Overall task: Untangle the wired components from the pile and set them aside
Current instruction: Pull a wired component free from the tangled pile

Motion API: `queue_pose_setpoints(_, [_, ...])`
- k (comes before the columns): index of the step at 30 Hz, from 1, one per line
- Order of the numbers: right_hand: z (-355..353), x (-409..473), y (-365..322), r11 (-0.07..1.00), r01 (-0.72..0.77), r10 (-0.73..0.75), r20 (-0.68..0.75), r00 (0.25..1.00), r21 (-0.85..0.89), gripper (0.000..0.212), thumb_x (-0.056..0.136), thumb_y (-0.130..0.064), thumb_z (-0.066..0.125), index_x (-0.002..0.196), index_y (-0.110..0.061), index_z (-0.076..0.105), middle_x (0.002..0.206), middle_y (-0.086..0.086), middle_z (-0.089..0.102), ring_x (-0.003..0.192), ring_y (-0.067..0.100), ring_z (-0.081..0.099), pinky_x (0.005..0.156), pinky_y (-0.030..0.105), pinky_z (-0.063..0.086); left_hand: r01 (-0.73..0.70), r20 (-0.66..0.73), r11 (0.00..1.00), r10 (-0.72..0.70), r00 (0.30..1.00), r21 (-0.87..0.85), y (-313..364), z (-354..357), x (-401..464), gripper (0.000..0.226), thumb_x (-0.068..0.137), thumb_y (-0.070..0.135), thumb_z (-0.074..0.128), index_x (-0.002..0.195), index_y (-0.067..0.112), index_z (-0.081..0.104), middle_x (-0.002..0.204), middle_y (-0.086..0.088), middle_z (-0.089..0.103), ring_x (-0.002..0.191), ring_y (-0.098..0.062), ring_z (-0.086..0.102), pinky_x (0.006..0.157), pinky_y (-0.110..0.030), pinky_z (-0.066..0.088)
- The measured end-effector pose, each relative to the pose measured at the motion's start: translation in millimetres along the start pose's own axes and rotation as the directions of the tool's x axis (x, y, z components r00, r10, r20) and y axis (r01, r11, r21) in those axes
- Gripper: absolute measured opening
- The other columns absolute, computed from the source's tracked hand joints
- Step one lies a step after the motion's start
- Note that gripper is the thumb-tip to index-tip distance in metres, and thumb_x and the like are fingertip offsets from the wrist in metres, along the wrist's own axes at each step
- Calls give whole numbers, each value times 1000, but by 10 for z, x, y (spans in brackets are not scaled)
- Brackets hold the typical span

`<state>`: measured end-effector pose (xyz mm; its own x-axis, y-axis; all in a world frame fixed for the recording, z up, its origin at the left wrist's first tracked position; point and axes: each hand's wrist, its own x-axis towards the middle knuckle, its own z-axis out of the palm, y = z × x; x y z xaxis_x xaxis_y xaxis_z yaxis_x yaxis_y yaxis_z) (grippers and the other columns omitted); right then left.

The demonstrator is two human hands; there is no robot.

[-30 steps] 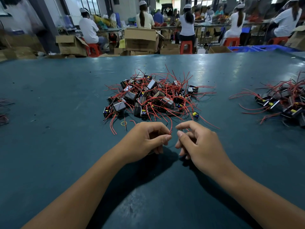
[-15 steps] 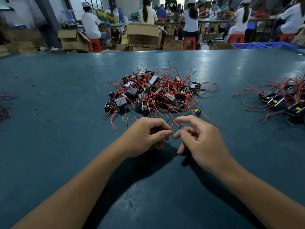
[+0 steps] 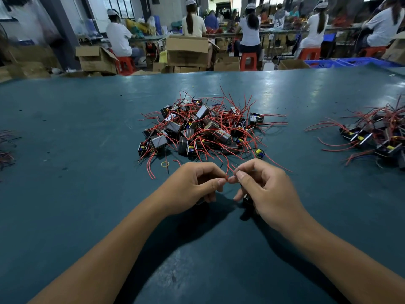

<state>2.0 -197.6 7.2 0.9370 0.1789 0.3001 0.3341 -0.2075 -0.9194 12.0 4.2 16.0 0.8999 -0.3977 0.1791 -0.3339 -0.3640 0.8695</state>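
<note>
A tangled pile of small black box components with red wires (image 3: 203, 130) lies in the middle of the teal table (image 3: 76, 150). Just in front of it my left hand (image 3: 192, 187) and my right hand (image 3: 265, 191) meet thumb to thumb. Each pinches a thin wire end (image 3: 229, 177) between thumb and forefinger. A small black component (image 3: 247, 199) hangs under my right hand, mostly hidden by the fingers. A second group of the same components (image 3: 377, 139) lies apart at the right edge of the table.
A yellow rubber band (image 3: 164, 164) lies near the pile's front left. More wires (image 3: 5, 150) show at the table's left edge. Beyond the far edge stand cardboard boxes (image 3: 186, 51), red stools and several seated people at benches.
Both hands have closed together in front of the pile; thumbs that stood slightly apart now meet on the wire ends. The camera has tipped down a little.
</note>
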Motion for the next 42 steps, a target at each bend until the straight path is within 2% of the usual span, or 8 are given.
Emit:
queue_pose_setpoints(3, [-24, 10, -8, 993, 15, -16, -14, 1000, -113, 12, 90, -34, 62, 84, -26, 68, 75, -2, 72, 70, 21, 68, 67, 48, 57, 5, -4, 1000, -5, 1000, 11, -10, -15, 15, 13, 96, 20, 64, 92, 8, 67, 73, -4, 68, 63, -14, 66, 63, -27, 55])
queue_pose_setpoints(8, [-22, 33, 21, 998, -4, 1, -52, 999, -55, 13, 89, -21, 67, 77, -24, 70, 96, -16, 74, 85, 13, 72, 79, 44, 58, 8, 9, 1000, -8, 1000, 8, -28, -20, 13, 12, 96, 21, 64, 93, 10, 68, 79, -12, 69, 65, -17, 66, 65, -33, 56])
queue_pose_setpoints(11, [-13, 51, 42, 999, 7, -8, -31, 999, -35, 18, 90, -14, 68, 75, -23, 70, 98, -15, 74, 86, 11, 72, 77, 35, 59, 15, 11, 1000, -15, 1000, 3, -43, -29, 14, 11, 96, 23, 65, 93, 12, 68, 76, -10, 68, 65, -16, 66, 64, -30, 55])
queue_pose_setpoints(16, [9, 60, 68, 995, 8, -8, -5, 1000, 102, 13, 95, -7, 63, 85, -14, 69, 81, 5, 74, 78, 18, 75, 66, 34, 61, 15, 22, 1000, -15, 1000, 11, -45, -18, 24, 11, 97, 22, 64, 94, 12, 68, 70, -2, 68, 63, -13, 65, 60, -22, 52])
queue_pose_setpoints(24, [53, 69, 104, 997, -26, 27, -6, 1000, 76, 10, 93, -12, 66, 89, -21, 66, 72, 4, 73, 54, 16, 66, 46, 22, 46, 19, 5, 1000, -19, 1000, -15, -3, 15, 21, 11, 97, 16, 64, 91, 9, 68, 66, 9, 67, 60, -9, 64, 56, -16, 46])
queue_pose_setpoints(35, [68, 73, 73, 986, -54, 53, 7, 999, 155, 11, 91, -8, 68, 85, -16, 70, 68, 2, 69, 55, 6, 56, 54, 18, 44, 35, -41, 995, -39, 998, -90, 5, 52, 37, 10, 97, 13, 64, 89, 9, 68, 64, 8, 69, 57, -8, 63, 54, -16, 46])
queue_pose_setpoints(38, [70, 79, 66, 986, -39, 41, -7, 999, 161, 9, 88, -9, 72, 83, -16, 71, 66, -2, 67, 55, 5, 54, 54, 16, 43, 27, -69, 988, -38, 997, -153, -7, 63, 50, 5, 95, 9, 65, 94, 4, 63, 72, -3, 70, 59, -16, 63, 56, -23, 51])
queue_pose_setpoints(42, [102, 90, 84, 987, -24, 31, -37, 999, 156, 10, 88, -9, 73, 80, -16, 72, 65, -3, 67, 54, 4, 53, 53, 14, 41, 32, -84, 972, -53, 995, -232, -16, 87, 64, 17, 90, 10, 69, 100, 6, 56, 76, -11, 67, 59, -22, 61, 55, -27, 53])
